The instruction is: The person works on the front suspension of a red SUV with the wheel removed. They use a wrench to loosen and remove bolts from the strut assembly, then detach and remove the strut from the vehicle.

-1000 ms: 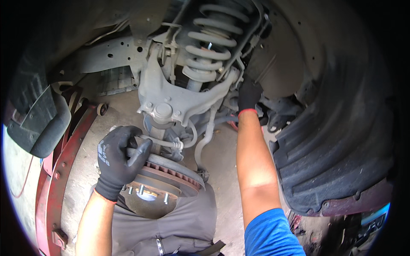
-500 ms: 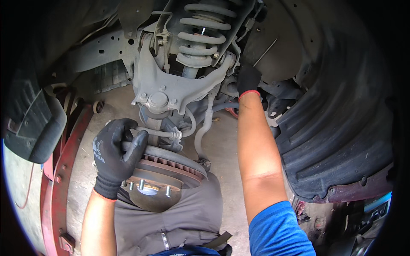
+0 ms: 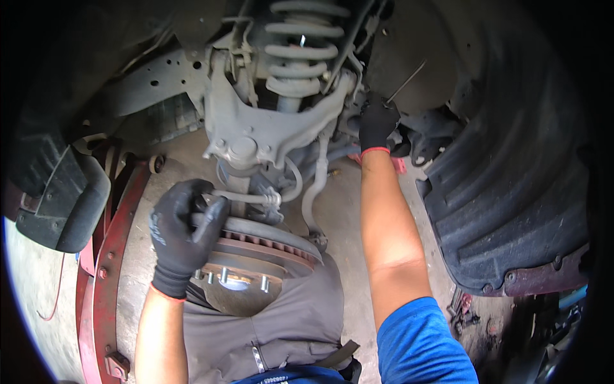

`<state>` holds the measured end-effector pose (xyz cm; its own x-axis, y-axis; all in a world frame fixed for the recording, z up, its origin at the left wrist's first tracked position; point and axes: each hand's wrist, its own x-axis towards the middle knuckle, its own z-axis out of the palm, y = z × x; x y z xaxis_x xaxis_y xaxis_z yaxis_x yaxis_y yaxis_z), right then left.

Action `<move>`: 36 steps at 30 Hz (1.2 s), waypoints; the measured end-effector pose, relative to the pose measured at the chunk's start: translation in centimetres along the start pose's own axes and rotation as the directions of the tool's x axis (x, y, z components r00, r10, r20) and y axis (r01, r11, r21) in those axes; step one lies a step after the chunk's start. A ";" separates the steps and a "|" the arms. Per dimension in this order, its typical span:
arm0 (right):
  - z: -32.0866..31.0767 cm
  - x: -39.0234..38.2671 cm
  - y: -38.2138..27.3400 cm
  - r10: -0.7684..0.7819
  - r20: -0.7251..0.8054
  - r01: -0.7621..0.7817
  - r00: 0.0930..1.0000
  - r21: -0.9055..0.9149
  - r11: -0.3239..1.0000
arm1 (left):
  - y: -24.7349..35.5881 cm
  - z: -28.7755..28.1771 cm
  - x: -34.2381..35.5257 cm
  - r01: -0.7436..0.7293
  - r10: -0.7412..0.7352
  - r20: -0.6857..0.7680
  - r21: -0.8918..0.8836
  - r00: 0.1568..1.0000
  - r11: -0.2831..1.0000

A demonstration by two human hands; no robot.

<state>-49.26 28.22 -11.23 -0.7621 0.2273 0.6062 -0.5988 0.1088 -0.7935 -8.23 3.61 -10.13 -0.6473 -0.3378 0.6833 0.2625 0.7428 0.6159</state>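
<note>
My left hand [image 3: 188,230], in a black glove, grips the top of the brake rotor assembly [image 3: 262,243], fingers curled beside the bent hose [image 3: 243,197]. The rotor's wheel studs point toward me. My right hand [image 3: 378,121], also gloved, is reached in beside the upper control arm [image 3: 294,131], closed around something from which a thin metal rod [image 3: 406,82] points up and right; its grip end is hidden in my fingers. Above the arm stands the coil spring [image 3: 300,51] on its strut. A curved link [image 3: 310,198] runs down behind the rotor.
A red lift or jack beam [image 3: 102,307] runs along the left. A black plastic flap [image 3: 64,198] hangs above it, and a ribbed wheel-arch liner [image 3: 505,192] fills the right. My trousered legs [image 3: 256,339] are below the rotor, over the concrete floor [image 3: 355,288].
My right hand has shifted slightly right, and more of the glove and rod show. The view has moved a little. My left hand stays on the rotor assembly.
</note>
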 end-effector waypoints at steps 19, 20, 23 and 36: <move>-19.4 -40.8 25.1 0.719 0.226 -0.370 0.657 -0.735 0.568 | -10.3 -9.9 -3.1 -0.153 0.104 0.127 0.494 0.986 0.856; -19.0 -40.6 25.1 0.746 0.212 -0.381 0.632 -0.753 0.537 | -10.0 -9.8 -2.9 -0.182 0.123 0.147 0.512 0.982 0.839; -19.0 -40.6 24.7 0.750 0.254 -0.332 0.610 -0.778 0.533 | -8.6 -8.5 -2.0 -0.265 0.179 0.206 0.554 0.962 0.789; -22.6 -29.9 12.7 0.340 -0.036 -0.292 0.940 -0.600 0.745 | -2.7 -0.2 -1.1 -0.097 0.095 0.053 0.043 0.994 0.994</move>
<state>-28.50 44.65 -40.60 -0.9108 0.2855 0.2982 -0.0755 0.5949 -0.8002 -8.06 1.91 -12.47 -0.6562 -0.2347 0.7171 0.2931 0.7964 0.5289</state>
